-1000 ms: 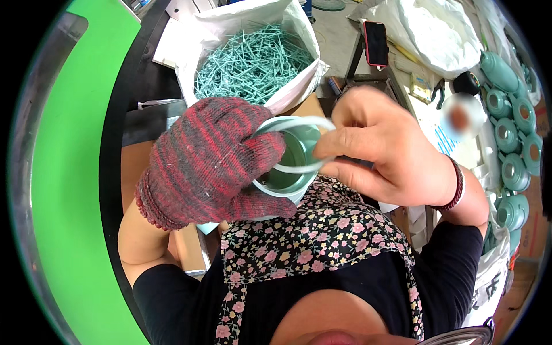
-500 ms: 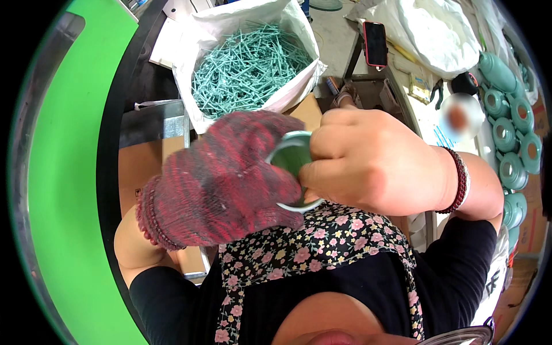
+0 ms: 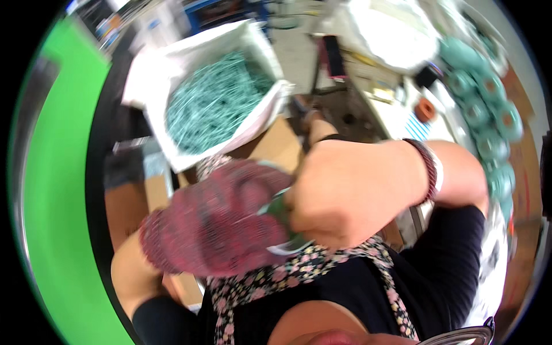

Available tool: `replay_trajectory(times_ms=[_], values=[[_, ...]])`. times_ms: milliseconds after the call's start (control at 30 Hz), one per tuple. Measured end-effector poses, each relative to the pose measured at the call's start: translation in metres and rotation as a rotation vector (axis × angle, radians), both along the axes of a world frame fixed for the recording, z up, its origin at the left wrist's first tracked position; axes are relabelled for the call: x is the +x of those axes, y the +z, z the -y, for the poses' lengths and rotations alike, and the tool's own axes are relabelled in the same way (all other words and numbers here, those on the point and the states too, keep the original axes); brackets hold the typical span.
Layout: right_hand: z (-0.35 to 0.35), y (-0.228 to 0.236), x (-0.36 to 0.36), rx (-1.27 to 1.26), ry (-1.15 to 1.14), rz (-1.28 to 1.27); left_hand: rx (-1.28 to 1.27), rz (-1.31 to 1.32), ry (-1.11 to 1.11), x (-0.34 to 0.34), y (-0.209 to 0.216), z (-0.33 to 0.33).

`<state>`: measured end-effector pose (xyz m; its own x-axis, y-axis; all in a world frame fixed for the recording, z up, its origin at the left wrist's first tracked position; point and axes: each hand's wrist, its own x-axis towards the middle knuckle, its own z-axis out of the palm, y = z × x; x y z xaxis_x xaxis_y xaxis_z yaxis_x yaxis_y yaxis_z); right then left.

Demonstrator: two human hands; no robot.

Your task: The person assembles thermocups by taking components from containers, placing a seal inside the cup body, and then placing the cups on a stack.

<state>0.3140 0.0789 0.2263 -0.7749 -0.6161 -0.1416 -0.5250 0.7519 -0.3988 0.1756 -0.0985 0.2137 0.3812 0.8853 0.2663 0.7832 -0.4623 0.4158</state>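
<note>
My left hand (image 3: 213,218), in a dark red and grey knitted glove, is wrapped round a hollow green piece (image 3: 278,211) with a round, pale rim. Its opening faces my bare right hand (image 3: 352,187). The right fingers are curled closed at that opening, and their tips are hidden inside or behind the rim. Whether they pinch the piece's edge or something small within it, I cannot make out. Both hands are in front of my flowered apron (image 3: 299,267). Motion blurs this view.
Beyond my hands stands a white sack (image 3: 155,123) full of thin teal sticks (image 3: 215,103). Several round teal pieces (image 3: 491,144) line the right side. A phone (image 3: 333,56), an orange-brown roll (image 3: 424,109) and a white bag (image 3: 391,34) are at upper right. A green surface (image 3: 57,172) runs along the left.
The view has shifted, so the sack and the table things appear farther left. Both hands have dropped slightly nearer my apron, the right hand still at the green piece's opening.
</note>
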Motion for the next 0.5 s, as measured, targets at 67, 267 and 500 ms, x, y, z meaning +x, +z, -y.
replay_trajectory(times_ms=[67, 267, 500], values=[[-0.006, -0.011, 0.014, -0.215, -0.084, -0.075, -0.098, -0.138, -0.011, -0.004, 0.013, -0.014], [-0.049, -0.127, 0.011, -0.490, -0.655, -0.958, 0.365, -0.137, 0.501, -0.064, 0.001, 0.048], [-0.243, -0.190, 0.237, 0.487, -1.901, -0.228, 0.794, -0.358, 0.029, -0.092, 0.011, 0.024]])
